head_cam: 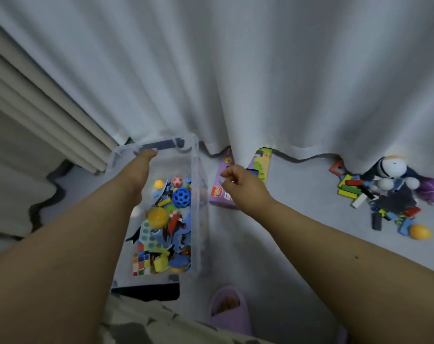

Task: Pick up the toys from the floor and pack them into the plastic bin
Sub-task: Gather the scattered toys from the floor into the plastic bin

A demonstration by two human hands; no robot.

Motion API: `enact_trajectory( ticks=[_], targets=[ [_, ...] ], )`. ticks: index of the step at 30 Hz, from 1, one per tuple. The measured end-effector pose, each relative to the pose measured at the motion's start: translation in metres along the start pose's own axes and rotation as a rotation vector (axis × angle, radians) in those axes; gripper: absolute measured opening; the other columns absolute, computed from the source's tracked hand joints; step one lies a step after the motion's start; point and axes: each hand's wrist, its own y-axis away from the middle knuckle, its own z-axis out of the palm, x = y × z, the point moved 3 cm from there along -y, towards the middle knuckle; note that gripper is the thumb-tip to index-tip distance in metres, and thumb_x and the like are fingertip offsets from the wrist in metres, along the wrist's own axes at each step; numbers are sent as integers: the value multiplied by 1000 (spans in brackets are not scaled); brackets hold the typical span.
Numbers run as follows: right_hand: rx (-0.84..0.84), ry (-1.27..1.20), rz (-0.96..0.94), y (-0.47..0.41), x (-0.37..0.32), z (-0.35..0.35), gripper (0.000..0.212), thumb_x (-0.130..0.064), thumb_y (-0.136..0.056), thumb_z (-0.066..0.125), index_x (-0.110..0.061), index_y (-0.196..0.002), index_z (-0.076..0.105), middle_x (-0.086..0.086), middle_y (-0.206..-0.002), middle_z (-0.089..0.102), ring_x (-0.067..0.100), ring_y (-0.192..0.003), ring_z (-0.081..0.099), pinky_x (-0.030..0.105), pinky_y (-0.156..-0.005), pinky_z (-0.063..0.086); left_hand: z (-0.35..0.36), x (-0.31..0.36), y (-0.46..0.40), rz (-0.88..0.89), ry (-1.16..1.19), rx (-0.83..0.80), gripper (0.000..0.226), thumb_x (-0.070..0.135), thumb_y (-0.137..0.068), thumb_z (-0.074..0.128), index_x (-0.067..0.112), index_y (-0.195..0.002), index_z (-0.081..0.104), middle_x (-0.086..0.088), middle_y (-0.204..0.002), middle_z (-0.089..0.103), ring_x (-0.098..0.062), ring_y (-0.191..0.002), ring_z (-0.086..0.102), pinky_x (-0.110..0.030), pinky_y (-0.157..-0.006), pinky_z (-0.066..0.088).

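Observation:
A clear plastic bin (198, 170) stands on the floor against the curtain, holding several toys: balls, blocks and a colour cube. My left hand (146, 156) reaches across it and grips its far rim beside the dark blue latch. My right hand (238, 181) hovers right of the bin, above a purple toy box (223, 197) that lies on the floor. Its fingers are curled downward; blur hides whether they pinch anything. Further right lie loose wooden blocks (355, 192), a plush toy (392, 170), a purple ball (433, 187) and an orange ball (420, 232).
White curtains (260, 83) hang down to the floor behind everything, with beige drapes (37, 108) at the left. A second flat box (264, 162) leans under the curtain hem. My foot in a purple slipper (232, 311) stands near the bin's front corner.

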Motion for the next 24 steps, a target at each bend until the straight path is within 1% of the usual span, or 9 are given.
enact_trajectory(
  ticks=[3,5,8,10,12,15,17,20,24],
  targets=[
    [127,60,82,6,24,-32,17,-22,-92,51,-15,-106,58,2,-92,62,18,-84,56,27,-74,43,33,12,0,103,-65,-25,61,42,-94,50,16,-146,34,-8,-154,26,-25,-139,28,-35,-111,24],
    [188,109,133,11,47,-56,17,-23,-92,51,-14,-105,58,2,-89,60,19,-83,55,27,-71,40,64,25,3,187,-180,-77,52,37,-94,51,12,-139,44,-12,-147,37,-28,-132,37,-34,-105,31],
    [287,159,256,24,89,-96,17,-25,-92,53,-14,-104,56,2,-90,58,20,-82,54,26,-70,39,121,34,9,338,-362,-211,30,33,-89,53,9,-107,59,-12,-109,58,-26,-99,54,-29,-84,45],
    [356,152,361,36,121,-123,20,-25,-91,54,-14,-107,55,3,-90,57,21,-80,54,27,-68,39,164,34,17,401,-419,-281,31,36,-85,58,7,-95,61,-13,-92,58,-24,-86,53,-26,-70,41],
    [442,130,474,52,154,-150,22,-23,-89,55,-13,-109,53,5,-92,58,21,-80,53,27,-69,38,210,32,28,412,-487,-357,47,42,-79,62,2,-104,61,-19,-101,61,-30,-90,58,-32,-77,44],
    [574,74,628,75,197,-188,25,-19,-86,58,-10,-108,50,12,-105,59,24,-83,51,28,-70,36,271,18,47,373,-591,-477,64,46,-74,65,12,-127,53,-9,-123,56,-27,-108,56,-32,-91,43],
    [687,-37,737,88,221,-211,22,-20,-87,59,-10,-103,47,16,-108,59,30,-88,54,30,-72,39,307,3,59,345,-649,-585,77,51,-62,61,17,-130,49,-8,-126,55,-29,-111,56,-36,-97,46],
    [850,-190,882,102,257,-239,36,-21,-85,65,-8,-111,46,17,-115,56,34,-103,54,34,-81,41,353,-29,62,278,-693,-689,70,46,-72,66,17,-133,46,-11,-131,50,-31,-114,54,-44,-99,47],
    [954,-314,1061,109,304,-267,64,-28,-78,72,-10,-129,39,17,-128,47,34,-112,51,39,-88,46,405,-67,57,221,-803,-757,66,36,-81,68,15,-138,40,-12,-137,46,-30,-115,54,-42,-98,48]
  ],
)
